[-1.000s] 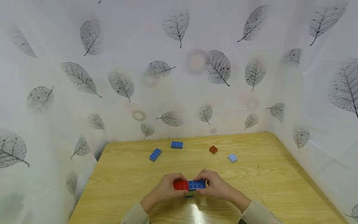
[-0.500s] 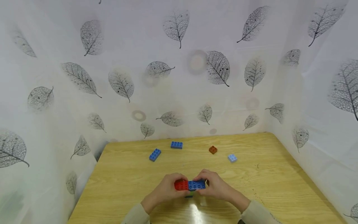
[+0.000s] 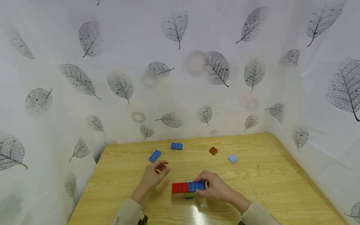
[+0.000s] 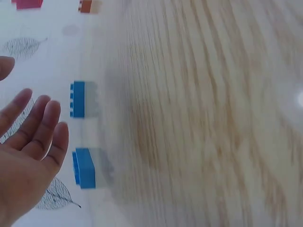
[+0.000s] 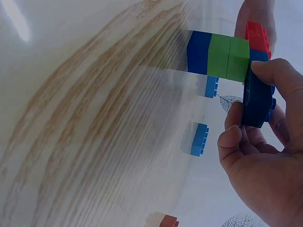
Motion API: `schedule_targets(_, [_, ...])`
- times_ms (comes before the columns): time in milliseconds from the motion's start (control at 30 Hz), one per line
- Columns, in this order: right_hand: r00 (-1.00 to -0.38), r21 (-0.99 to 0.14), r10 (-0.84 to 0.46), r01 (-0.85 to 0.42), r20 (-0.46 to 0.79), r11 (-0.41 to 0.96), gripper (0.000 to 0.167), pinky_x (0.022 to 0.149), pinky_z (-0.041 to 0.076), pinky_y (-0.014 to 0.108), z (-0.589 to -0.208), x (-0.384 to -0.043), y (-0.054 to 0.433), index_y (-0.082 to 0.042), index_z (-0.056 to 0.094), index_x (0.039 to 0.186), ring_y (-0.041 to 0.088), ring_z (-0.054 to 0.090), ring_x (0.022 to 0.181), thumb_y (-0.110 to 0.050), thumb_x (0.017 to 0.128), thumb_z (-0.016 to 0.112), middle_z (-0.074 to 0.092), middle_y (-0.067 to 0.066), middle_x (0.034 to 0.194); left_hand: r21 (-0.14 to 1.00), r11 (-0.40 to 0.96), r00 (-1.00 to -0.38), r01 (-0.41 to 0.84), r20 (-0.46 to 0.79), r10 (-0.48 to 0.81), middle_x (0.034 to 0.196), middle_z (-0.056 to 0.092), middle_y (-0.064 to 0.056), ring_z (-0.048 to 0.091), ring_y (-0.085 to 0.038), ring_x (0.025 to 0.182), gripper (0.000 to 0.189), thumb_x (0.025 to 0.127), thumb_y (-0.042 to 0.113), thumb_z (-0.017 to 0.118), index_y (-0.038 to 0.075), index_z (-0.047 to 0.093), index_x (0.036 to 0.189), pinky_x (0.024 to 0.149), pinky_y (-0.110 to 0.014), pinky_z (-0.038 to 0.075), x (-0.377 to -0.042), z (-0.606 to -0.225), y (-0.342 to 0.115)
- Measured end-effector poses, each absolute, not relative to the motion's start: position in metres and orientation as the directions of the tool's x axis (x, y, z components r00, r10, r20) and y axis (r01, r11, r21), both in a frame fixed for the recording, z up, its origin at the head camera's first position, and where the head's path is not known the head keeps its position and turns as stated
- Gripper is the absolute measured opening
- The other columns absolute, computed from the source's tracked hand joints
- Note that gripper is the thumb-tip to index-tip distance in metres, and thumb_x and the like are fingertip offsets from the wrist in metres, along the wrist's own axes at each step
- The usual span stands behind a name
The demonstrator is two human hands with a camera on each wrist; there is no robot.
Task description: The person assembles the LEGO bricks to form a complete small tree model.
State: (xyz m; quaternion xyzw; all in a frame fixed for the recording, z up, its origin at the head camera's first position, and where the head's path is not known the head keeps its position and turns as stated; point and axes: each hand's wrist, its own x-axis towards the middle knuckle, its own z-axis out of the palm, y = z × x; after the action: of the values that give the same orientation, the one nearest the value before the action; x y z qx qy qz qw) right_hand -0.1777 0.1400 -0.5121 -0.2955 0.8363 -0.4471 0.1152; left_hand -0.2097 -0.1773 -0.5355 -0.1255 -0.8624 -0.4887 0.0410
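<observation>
Our L hand [image 3: 153,175] has released the red brick [image 3: 180,187] & moved away; R hand [image 3: 212,187] pinches the blue brick [image 3: 196,186] beside it; red one seems well attached.

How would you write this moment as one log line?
left hand: holds nothing; right hand: grips blue brick; red brick: adjoining it; green bricks: beneath; brown brick, pale blue brick: loose
</observation>
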Motion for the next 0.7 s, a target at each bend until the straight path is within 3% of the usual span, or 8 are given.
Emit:
schedule_targets(233, [-0.796,-0.811,-0.601,-0.399,0.074,0.428,0.031,0.072,0.05,0.021,-0.511,-0.177,0.141,-0.019,0.075,0.12,0.003,0.055,0.086,-0.023,0.091,0.082,0.067,-0.002,0.109,0.827,0.517,-0.961,0.218,0.274,-0.032,0.108,0.073,-0.02,0.069,-0.022,0.092,0.033,0.093,0.012,0.08,-0.002,0.072,0.122,0.076,-0.025,0.056,-0.222,-0.545,-0.194])
schedule_targets(500, [-0.785,-0.812,-0.615,-0.406,0.075,0.419,0.03,0.072,0.05,0.021,-0.51,-0.178,0.141,-0.018,0.074,0.12,0.003,0.055,0.087,-0.024,0.092,0.082,0.067,-0.002,0.11,0.873,0.487,-0.962,0.031,0.158,-0.223,0.117,0.067,-0.02,0.064,-0.028,0.102,0.044,0.093,0.012,0.078,0.0,0.066,0.134,0.079,-0.026,0.053,-0.231,-0.547,-0.195])
schedule_targets(700, [-0.782,-0.811,-0.62,-0.403,0.064,0.425,0.03,0.073,0.05,0.021,-0.509,-0.179,0.142,-0.019,0.074,0.121,0.003,0.055,0.087,-0.025,0.092,0.082,0.067,-0.003,0.11,0.868,0.497,-0.947,-0.013,0.148,-0.284,0.122,0.064,-0.019,0.062,-0.025,0.1,0.051,0.09,0.013,0.079,0.002,0.064,0.137,0.077,-0.027,0.051,-0.239,-0.557,-0.198])
